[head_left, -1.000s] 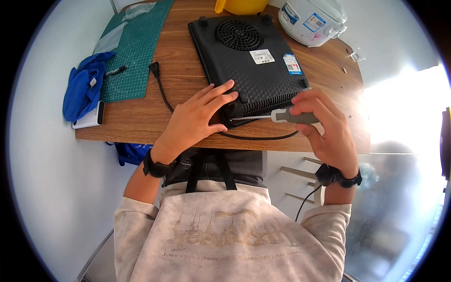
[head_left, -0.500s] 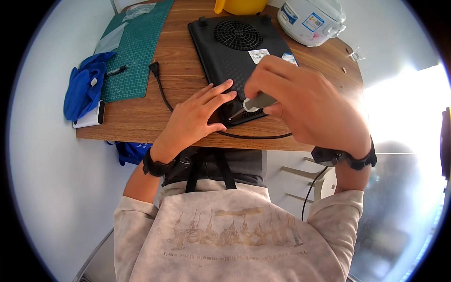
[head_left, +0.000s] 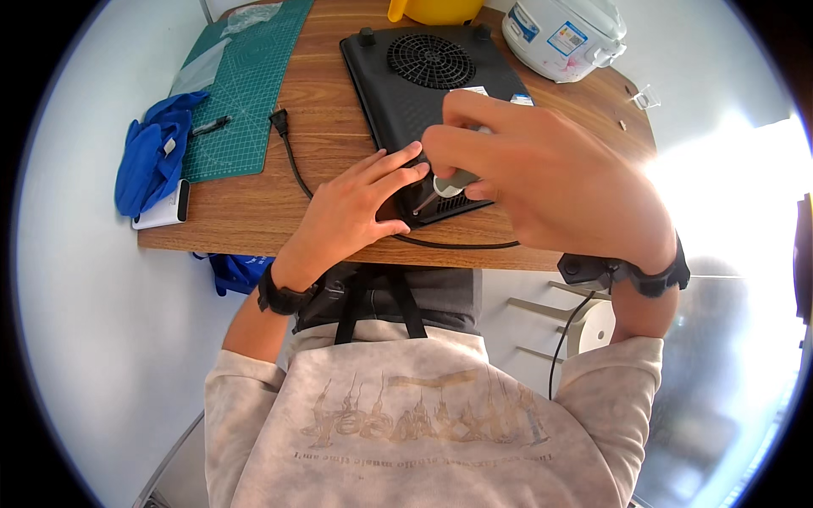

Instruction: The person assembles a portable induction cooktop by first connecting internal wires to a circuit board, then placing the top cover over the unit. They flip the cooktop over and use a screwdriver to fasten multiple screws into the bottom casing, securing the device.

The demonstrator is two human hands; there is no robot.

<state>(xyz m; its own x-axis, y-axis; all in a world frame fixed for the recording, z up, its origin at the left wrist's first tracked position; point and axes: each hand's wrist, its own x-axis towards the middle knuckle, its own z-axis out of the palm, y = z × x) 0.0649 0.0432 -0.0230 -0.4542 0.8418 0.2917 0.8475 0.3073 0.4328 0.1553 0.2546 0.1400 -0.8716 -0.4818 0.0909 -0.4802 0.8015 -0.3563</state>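
A black induction cooktop point(head_left: 391, 95) lies underside up on the table, its round fan grille at the far end. My right hand point(head_left: 542, 173) is closed round the grey-and-white handle of a screwdriver point(head_left: 449, 184). The thin shaft slants down to the left, and its tip meets a screw spot at the cooktop's near left corner. Just left of that tip, my left hand point(head_left: 351, 203) rests with fingers spread, fingertips on the cooktop's left side and thumb by its near corner. My right hand covers part of the handle and the labels.
A black power cord point(head_left: 292, 157) with its plug runs under my left hand along the table's near edge. On the left are a green cutting mat point(head_left: 233, 127), blue cloth point(head_left: 152, 157) and a white power bank point(head_left: 161, 216). A white rice cooker point(head_left: 563, 42) and yellow container point(head_left: 440, 10) stand behind.
My right hand has rolled over the screwdriver, its knuckles shifting left and its wrist a little right. The tip stays at the same corner, and my left hand has barely moved.
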